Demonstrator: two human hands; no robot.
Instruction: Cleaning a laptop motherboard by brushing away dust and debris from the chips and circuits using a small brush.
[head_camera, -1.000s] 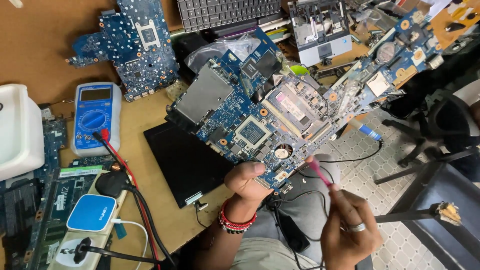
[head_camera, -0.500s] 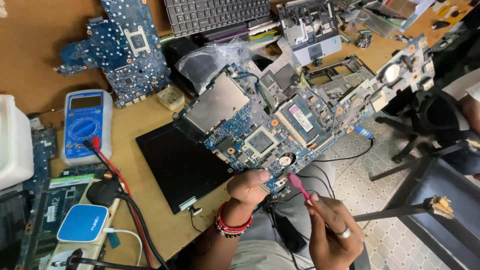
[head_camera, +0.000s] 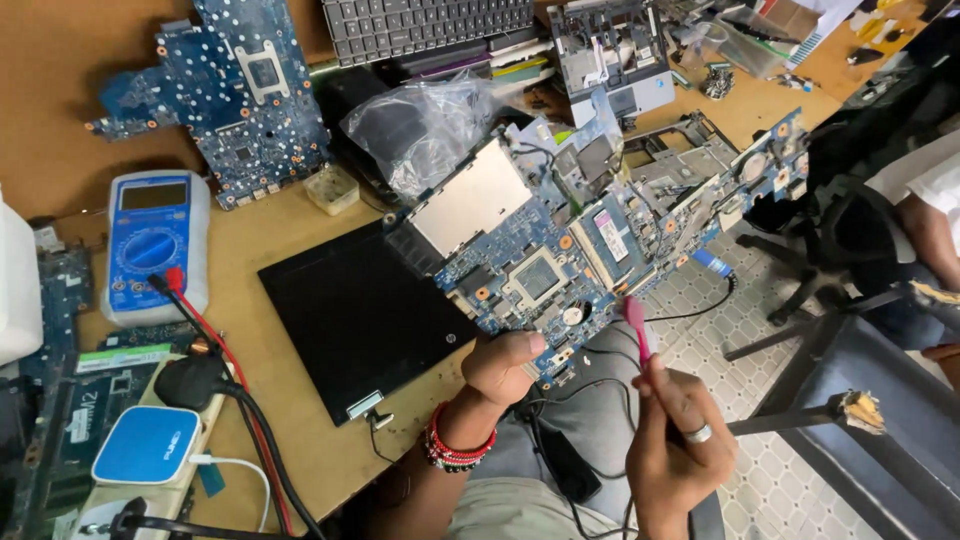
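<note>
Two hands: both at one blue board, held up over the desk's near edge and the person's lap.
Board (head_camera: 560, 255): large blue laptop mainboard, tilted, long side running up toward the right; square chip in the middle, a silver shield plate at upper left, a memory module right of centre, a round coin cell near the lower edge.
Left hand (head_camera: 503, 365): clenched on the board's lower edge, thumb on top; red and black bead bracelets at the wrist.
Right hand (head_camera: 675, 440): grasping a pink tool (head_camera: 636, 325) (thin, handle hidden in the fist), its tip just at the board's lower right edge; ring on one finger.
Cables: thin black leads hang from the board's underside down across the lap.
Laptop lid (head_camera: 365, 310): flat black slab on the desk, just left of the board, partly under it.
Multimeter (head_camera: 155, 245): blue and white, well left, red and black probe leads (head_camera: 215, 345) trailing toward the near edge.
Second board (head_camera: 230, 90): blue, lying flat at far left.
Bag (head_camera: 425, 125): clear plastic, crumpled, behind the held board.
Keyboard (head_camera: 430, 25): dark, at the far edge.
Desk (head_camera: 280, 235): tan, crowded.
Right side: black chair legs (head_camera: 800, 290) on a patterned floor; another person's arm at the frame edge.
</note>
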